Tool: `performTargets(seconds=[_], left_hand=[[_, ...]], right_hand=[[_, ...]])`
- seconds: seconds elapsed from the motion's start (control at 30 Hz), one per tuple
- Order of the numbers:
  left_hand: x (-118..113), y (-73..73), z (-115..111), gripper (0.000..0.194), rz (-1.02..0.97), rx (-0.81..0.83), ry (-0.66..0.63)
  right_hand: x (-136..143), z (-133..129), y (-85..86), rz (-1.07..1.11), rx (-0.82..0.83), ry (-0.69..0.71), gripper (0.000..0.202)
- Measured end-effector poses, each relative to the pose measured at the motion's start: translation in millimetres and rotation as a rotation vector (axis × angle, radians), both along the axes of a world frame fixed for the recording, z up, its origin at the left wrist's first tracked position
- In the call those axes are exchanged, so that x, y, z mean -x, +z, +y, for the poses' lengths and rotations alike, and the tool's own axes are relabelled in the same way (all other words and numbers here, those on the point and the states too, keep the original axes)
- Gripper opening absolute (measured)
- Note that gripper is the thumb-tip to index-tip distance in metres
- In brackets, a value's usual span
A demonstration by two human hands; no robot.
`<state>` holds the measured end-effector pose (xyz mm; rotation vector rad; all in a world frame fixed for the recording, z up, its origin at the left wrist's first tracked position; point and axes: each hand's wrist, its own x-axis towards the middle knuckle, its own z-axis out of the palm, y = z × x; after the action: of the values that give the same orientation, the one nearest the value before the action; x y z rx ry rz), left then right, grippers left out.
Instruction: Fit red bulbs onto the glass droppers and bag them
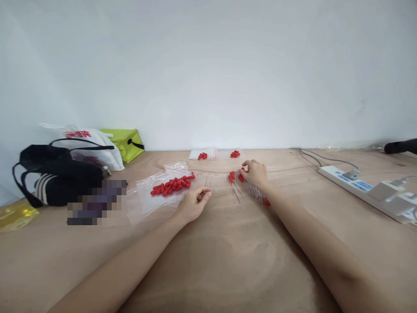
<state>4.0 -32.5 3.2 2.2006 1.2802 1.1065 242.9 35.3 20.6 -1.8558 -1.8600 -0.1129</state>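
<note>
My left hand (194, 204) is closed, thumb against the bent fingers, at the left end of a row of clear glass tubes (218, 183); whatever it pinches is too small to make out. Over several red rubber bulbs (241, 177), my right hand (256, 173) has its fingers curled, with thumb and fingertips pressed at a red bulb. Other red bulbs (231, 176) lie at the right end of the row. More tubes (255, 191) are partly hidden behind the right wrist. A pile of red bulbs (171, 186) rests on clear plastic bags (143, 202) left of my left hand.
Two small bags with red bulbs (202, 155) (234, 154) lie near the wall. On the left are a black bag (65, 178), a white plastic bag (97, 152) and a green bag (125, 143). A white power strip (365, 191) with plugs lies right.
</note>
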Motion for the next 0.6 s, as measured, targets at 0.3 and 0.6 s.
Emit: performTargets(seconds=[0.3,0.6], left_hand=[[-0.5,2.1,-2.3,0.018,0.031,-0.001,-0.007],[0.0,2.3,-2.0,0.018,0.052,0.007,-0.025]], right_hand=[[32.0,-32.9,-4.3,-0.171,0.123,0.08,0.031],[25.6,-30.2,-4.4,-0.096,0.153,0.002,0.026]])
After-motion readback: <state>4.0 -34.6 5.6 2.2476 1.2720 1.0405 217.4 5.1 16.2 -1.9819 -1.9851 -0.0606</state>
